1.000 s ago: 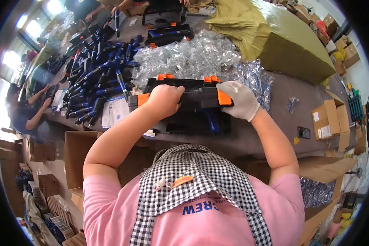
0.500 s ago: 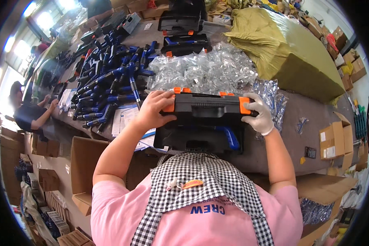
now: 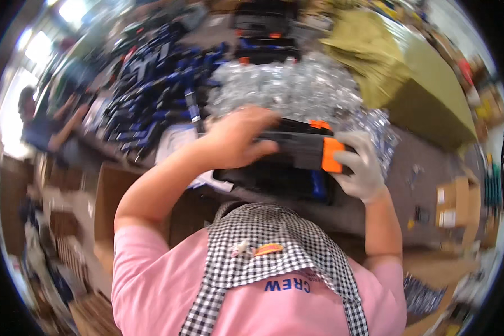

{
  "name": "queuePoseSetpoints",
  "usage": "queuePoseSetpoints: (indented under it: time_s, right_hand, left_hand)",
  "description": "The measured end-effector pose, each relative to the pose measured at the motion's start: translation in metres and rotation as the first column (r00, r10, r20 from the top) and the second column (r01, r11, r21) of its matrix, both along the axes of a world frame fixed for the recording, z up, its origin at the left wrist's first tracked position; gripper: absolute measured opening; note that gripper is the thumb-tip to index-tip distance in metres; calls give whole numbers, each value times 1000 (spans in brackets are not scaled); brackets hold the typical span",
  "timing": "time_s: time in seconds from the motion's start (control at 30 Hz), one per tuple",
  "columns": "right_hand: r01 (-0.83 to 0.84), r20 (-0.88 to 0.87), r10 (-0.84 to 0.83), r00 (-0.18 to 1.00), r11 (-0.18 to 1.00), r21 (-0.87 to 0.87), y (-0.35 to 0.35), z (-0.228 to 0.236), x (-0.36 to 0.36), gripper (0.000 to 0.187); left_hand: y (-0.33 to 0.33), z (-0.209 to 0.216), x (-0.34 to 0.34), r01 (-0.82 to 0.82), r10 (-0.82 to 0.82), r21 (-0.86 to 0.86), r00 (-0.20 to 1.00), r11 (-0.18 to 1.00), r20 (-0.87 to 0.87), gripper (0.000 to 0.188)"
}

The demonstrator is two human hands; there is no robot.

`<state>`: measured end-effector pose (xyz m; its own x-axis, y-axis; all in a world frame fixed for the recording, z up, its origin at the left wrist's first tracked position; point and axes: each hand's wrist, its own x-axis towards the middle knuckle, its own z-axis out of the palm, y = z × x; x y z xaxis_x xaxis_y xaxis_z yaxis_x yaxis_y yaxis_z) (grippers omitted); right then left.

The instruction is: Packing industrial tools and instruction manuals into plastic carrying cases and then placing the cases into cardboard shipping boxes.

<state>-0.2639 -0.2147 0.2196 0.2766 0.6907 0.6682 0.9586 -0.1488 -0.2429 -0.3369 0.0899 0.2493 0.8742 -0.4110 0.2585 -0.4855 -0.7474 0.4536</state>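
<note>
A closed black plastic tool case (image 3: 302, 148) with orange latches is held in front of my chest, above the table. My bare left hand (image 3: 238, 140) wraps its left end, fingers across the top and thumb along the front; motion blurs it and that end is hidden. My right hand (image 3: 359, 165), in a white glove, grips the right end by the orange latch. Underneath, closer to my body, lies another black case (image 3: 269, 182), with a blue handle (image 3: 320, 185) showing at its right side.
Clear plastic bags (image 3: 285, 87) lie just behind the case. Blue and black tools (image 3: 157, 92) pile up at left, beside white papers (image 3: 176, 143). A big yellow-wrapped block (image 3: 425, 84) stands at right, a cardboard box (image 3: 456, 201) nearer. Another person (image 3: 50, 120) works at far left.
The held case has turned, its right end now looking larger. My left hand has slid right over its front and top. The whole view has shifted slightly and blurred.
</note>
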Motion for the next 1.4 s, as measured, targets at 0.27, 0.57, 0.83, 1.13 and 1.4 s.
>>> queuePoseSetpoints:
  time_s: [0.27, 0.57, 0.83, 1.13, 1.4]
  right_hand:
    - [-287, 299, 283, 911, 957, -31, 66, 81, -45, 30]
    - [-266, 15, 279, 960, 930, -255, 172, 10, -33, 45]
    - [-362, -219, 304, 927, 879, -311, 266, -20, -45, 39]
    - [139, -86, -197, 977, 884, -447, 207, -33, 1, 30]
    - [658, -573, -759, 308, 605, -449, -20, -100, 52, 39]
  left_hand:
    - [29, 49, -103, -133, 39, -142, 850, 981, -526, 37]
    - [180, 16, -300, -869, 834, -479, 353, 124, -425, 12]
    - [258, -225, -346, -954, 861, 231, 49, 190, -506, 28]
    - [345, -519, -382, -800, 855, 549, -92, 242, -511, 31]
    - [344, -503, -343, -734, 878, 631, -102, 251, -468, 28]
